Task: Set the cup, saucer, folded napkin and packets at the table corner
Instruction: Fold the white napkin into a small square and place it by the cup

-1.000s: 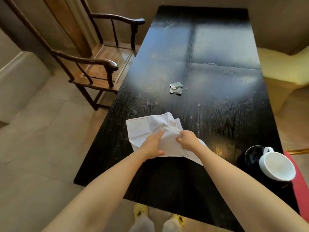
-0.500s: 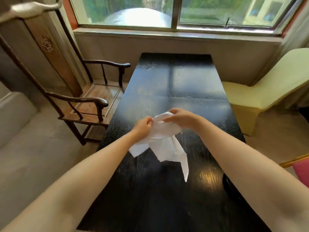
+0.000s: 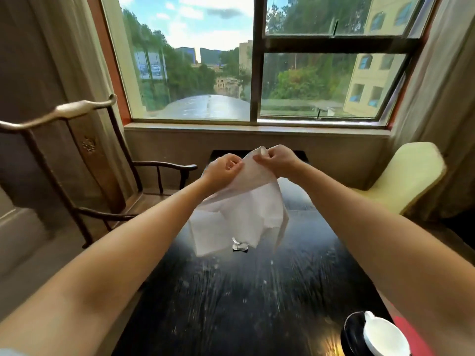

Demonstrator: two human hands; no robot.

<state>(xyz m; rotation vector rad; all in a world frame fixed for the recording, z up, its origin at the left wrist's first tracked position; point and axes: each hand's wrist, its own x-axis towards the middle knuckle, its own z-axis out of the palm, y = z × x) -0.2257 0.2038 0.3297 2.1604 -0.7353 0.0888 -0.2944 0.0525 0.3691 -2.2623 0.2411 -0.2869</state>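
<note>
Napkin [image 3: 241, 209]: white, unfolded, hanging above mid-tabletop [image 3: 231, 304], top edge pinched by left hand [image 3: 223, 169] and right hand [image 3: 276, 160]. Advice: shake flat, match corners. Packets [image 3: 240, 246] mid-tabletop; cup [image 3: 384, 337] on saucer [image 3: 353, 335], near right corner.

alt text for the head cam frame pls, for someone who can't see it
Both hands, left hand and right hand, hold a white napkin up unfolded above a black table. Small packets lie on the table beyond it; a white cup on a dark saucer sits near right.
</note>
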